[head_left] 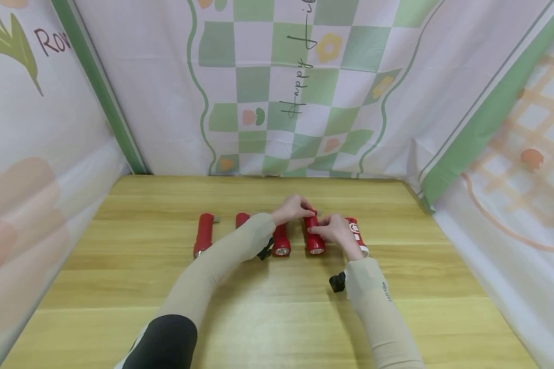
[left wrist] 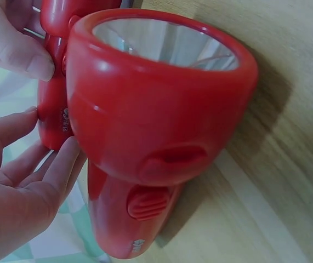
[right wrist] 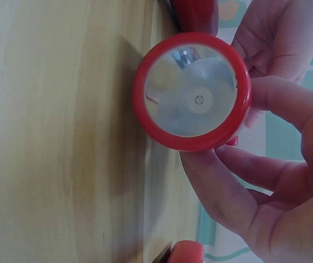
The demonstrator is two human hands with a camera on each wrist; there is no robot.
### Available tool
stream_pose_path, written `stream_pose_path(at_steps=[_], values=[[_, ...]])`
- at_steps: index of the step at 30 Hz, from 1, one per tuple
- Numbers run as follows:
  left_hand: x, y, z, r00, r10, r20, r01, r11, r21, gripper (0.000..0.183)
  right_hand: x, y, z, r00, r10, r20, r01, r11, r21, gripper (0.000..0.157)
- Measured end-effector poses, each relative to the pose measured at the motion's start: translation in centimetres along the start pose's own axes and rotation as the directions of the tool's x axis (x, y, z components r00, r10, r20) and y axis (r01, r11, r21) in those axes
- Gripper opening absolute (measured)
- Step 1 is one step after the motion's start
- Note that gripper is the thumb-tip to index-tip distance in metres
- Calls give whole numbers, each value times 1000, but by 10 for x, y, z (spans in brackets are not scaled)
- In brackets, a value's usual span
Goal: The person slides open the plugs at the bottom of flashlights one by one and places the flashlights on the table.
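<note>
Both hands are on one red flashlight (head_left: 315,242), whose lens end faces the near side of the table. My left hand (head_left: 293,209) pinches its tail end between thumb and fingers, as the left wrist view also shows. Nearer the head, my right hand (head_left: 334,229) grips the body from the right side. The round lens (right wrist: 200,109) faces the right wrist camera. Just left of it lies another red flashlight (head_left: 281,243), filling much of the left wrist view. To the right, a red flashlight with white markings (head_left: 355,231) is partly hidden by my right hand.
A red flashlight (head_left: 204,233) lies at the row's left end. Beside it, another red flashlight (head_left: 242,219) is mostly covered by the left sleeve. The wooden table (head_left: 277,318) meets patterned curtains (head_left: 166,102) at the back and sides.
</note>
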State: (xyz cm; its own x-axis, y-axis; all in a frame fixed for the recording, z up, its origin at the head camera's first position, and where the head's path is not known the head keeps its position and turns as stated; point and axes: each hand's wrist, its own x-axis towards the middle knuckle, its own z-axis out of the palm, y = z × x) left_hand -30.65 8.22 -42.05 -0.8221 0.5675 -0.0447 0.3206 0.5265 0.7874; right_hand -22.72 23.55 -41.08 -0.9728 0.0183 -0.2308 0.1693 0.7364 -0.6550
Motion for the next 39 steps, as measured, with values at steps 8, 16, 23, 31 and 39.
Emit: stream_pose_path(at_steps=[8,16,23,31,39], values=[[1,-1,2,1000,-27,0,27,1000,-5,20,0,3,1,1000,8,10,-8,1000,-10,28],[4,-5,5,999,-35,-8,35,999,13,20,2,3,2,999,35,14,-35,999,-25,33],[4,-5,7,999,-50,-5,51,998,44,20,1,1,2,998,52,33,-50,997,-52,35],[6,-6,11,998,-59,-23,60,997,55,19,0,1,1,997,60,51,-58,997,-49,38],[9,-9,12,999,-37,-28,39,997,69,19,2,4,1,996,64,64,-62,998,-31,32]])
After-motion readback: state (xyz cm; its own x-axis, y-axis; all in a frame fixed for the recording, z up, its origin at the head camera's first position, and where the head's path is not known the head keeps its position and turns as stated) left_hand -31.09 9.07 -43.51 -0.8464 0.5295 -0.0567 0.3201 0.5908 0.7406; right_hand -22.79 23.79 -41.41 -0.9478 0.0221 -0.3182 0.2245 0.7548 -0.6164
